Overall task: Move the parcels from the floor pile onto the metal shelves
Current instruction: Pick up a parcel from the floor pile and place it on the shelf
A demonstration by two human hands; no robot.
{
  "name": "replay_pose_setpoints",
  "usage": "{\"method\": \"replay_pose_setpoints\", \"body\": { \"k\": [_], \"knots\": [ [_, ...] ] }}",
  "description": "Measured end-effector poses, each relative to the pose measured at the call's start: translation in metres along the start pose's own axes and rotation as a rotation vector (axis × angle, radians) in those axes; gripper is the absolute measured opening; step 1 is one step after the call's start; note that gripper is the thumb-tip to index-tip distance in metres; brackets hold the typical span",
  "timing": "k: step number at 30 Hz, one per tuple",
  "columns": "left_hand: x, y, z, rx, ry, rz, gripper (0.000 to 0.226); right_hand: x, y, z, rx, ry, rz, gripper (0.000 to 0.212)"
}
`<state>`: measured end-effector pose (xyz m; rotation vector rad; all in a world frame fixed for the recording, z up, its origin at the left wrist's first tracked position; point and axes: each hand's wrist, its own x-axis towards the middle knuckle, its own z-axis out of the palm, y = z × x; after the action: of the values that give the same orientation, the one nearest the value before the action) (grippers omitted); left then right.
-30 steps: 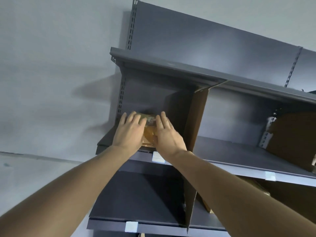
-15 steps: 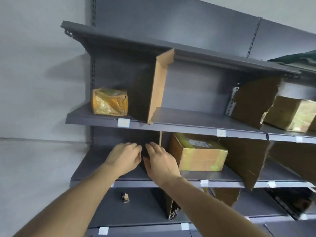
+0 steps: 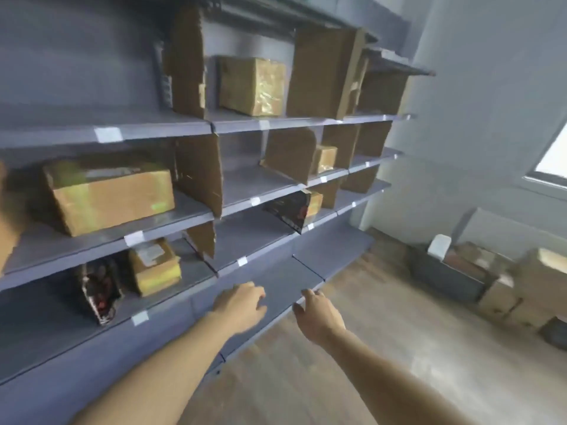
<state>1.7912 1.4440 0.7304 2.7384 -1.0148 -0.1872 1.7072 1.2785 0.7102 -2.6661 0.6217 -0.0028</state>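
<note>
The grey metal shelves (image 3: 190,124) run along the left wall, split by cardboard dividers. Several taped brown parcels sit on them: a wide one (image 3: 110,196) on the middle level, a tall one (image 3: 253,85) higher up, a small one (image 3: 325,159) further right, another (image 3: 155,266) low down. The floor pile of parcels (image 3: 503,283) lies blurred at the far right against the wall. My left hand (image 3: 242,305) and my right hand (image 3: 319,314) hang in front of the lowest shelf, fingers loose, holding nothing.
Black packets lean on the shelves, one low left (image 3: 99,289) and one mid right (image 3: 291,211). A dark bin (image 3: 448,276) stands beside the floor pile. Wooden floor (image 3: 352,363) stretches between the shelves and the pile. A window (image 3: 555,154) is at the right edge.
Both hands let go of the small parcel on the upper left shelf and dropped away empty. The view has swung right and down, bringing the floor pile into sight.
</note>
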Motion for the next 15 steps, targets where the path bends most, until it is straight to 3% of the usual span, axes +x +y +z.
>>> {"method": "replay_pose_setpoints", "body": {
  "k": [7,15],
  "knots": [
    [0.068,0.167,0.07,0.051,-0.205,0.292,0.035,-0.025,0.171,-0.034,0.076,0.052,0.305,0.042],
    [0.159,0.286,0.136,0.023,-0.366,0.449,0.036,-0.012,0.307,-0.05,0.143,0.077,0.549,0.037]
  ]
}}
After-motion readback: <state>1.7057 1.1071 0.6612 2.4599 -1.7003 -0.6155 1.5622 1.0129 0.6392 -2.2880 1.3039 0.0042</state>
